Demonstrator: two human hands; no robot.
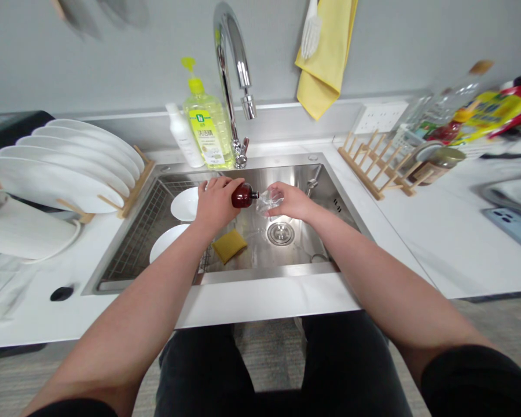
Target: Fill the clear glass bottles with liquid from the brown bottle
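Observation:
Over the sink (260, 272), my left hand (218, 200) is wrapped round a dark reddish-brown bottle (242, 196). The bottle lies tipped on its side, its narrow uncapped-looking neck pointing right. My right hand (290, 200) grips a small clear glass (269, 201), whose mouth faces the bottle's neck closely; whether they touch I cannot tell. Liquid between them is not visible. Below the hands a yellow sponge (230, 246) rests in the basin, left of the drain (281, 233). Two white dishes, an upper one (184, 204) and a lower one (167, 240), sit at the wire rack's side.
A chrome faucet (232, 75) rises behind the sink, beside a green dish soap bottle (208, 127) and a white bottle (184, 136). White plates (65, 168) stand in a wooden rack on the left. Right are another wooden rack (377, 168), a jar (438, 164) and a phone (512, 227).

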